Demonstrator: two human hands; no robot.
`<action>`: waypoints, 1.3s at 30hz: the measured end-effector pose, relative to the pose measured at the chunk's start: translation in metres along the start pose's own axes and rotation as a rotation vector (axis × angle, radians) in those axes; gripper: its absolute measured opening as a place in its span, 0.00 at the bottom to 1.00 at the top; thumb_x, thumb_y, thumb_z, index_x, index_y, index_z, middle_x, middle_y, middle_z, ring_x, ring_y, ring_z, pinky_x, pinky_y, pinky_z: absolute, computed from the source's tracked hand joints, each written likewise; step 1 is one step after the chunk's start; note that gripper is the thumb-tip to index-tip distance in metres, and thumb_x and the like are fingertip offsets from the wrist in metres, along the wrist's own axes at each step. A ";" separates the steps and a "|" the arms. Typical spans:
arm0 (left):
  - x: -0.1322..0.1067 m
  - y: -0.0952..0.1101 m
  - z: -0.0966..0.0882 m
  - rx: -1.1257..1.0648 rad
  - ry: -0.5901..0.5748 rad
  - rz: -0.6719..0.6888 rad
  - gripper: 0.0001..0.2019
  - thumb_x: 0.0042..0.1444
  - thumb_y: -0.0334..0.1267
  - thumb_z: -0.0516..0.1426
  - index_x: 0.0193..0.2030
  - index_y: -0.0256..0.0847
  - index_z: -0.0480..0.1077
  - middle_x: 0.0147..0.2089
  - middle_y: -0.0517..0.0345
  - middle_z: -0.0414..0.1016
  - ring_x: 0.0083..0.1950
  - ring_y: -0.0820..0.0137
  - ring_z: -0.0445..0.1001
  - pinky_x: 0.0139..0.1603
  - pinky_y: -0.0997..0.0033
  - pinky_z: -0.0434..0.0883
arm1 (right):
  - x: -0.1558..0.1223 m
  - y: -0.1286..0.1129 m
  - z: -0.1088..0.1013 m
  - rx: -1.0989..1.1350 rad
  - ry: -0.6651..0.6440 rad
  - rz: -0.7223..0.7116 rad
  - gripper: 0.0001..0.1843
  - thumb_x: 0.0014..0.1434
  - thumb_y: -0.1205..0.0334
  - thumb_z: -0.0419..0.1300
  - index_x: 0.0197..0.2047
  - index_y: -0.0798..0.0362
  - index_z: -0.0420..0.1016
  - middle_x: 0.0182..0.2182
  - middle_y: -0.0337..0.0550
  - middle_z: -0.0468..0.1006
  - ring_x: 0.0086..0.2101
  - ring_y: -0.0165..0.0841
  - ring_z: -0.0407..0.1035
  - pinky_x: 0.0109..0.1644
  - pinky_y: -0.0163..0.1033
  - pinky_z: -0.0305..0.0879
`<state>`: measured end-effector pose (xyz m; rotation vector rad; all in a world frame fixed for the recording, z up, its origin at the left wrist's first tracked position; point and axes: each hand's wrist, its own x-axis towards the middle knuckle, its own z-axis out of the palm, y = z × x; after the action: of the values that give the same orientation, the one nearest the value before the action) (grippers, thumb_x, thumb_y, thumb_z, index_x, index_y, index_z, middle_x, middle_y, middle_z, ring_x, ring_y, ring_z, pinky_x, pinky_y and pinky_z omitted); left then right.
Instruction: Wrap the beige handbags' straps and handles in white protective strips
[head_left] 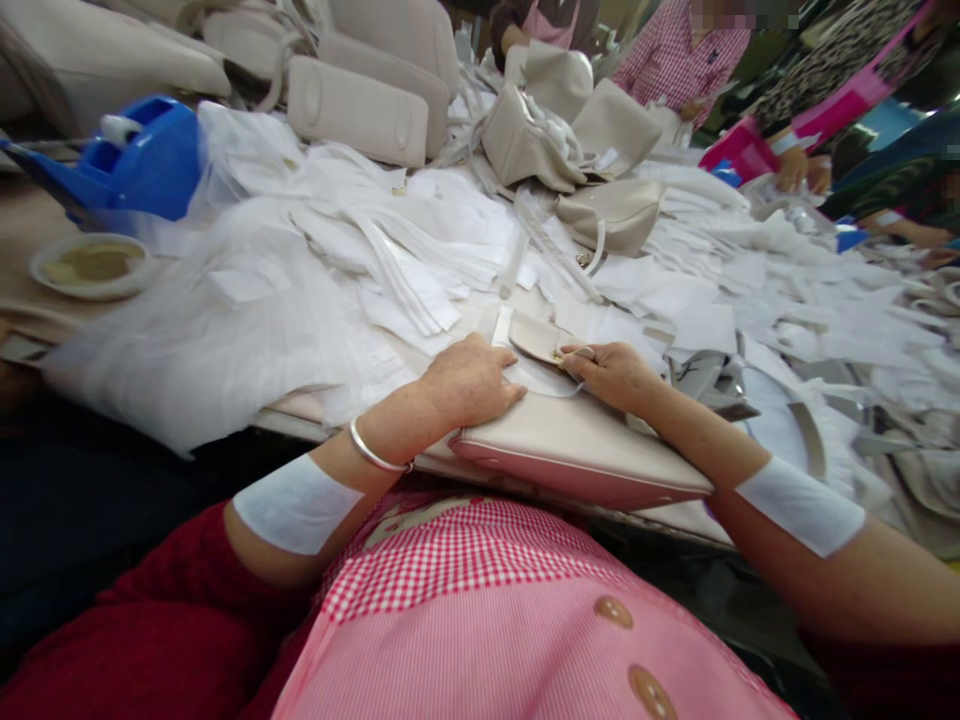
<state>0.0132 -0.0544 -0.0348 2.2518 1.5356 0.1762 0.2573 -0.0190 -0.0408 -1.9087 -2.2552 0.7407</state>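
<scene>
A beige leather bag [577, 445] lies flat on the table edge in front of me, its small front flap [536, 337] with a metal clasp pointing away. My left hand [472, 380] rests palm down on the bag, fingers curled and pressing on white paper tucked under the flap. My right hand [611, 372] pinches the flap's clasp at its right edge. A silver bangle [371, 452] sits on my left wrist.
White paper sheets and strips [360, 250] cover the table. Other beige bags [570, 130] and padded parts [356, 110] lie farther back. A blue tape dispenser [142, 155] and a shallow dish [90, 265] stand at the left. Other people work at the far right.
</scene>
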 end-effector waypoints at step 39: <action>-0.008 0.006 -0.002 -0.003 0.077 -0.006 0.36 0.55 0.57 0.57 0.65 0.39 0.62 0.59 0.42 0.71 0.59 0.56 0.72 0.56 0.66 0.68 | -0.047 0.006 -0.044 0.064 0.047 -0.275 0.20 0.60 0.52 0.59 0.51 0.51 0.81 0.56 0.49 0.76 0.56 0.45 0.70 0.64 0.51 0.62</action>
<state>0.0151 -0.0634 -0.0298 2.2623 1.5794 0.2667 0.2893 -0.0501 0.0061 -1.5276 -2.3672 0.7101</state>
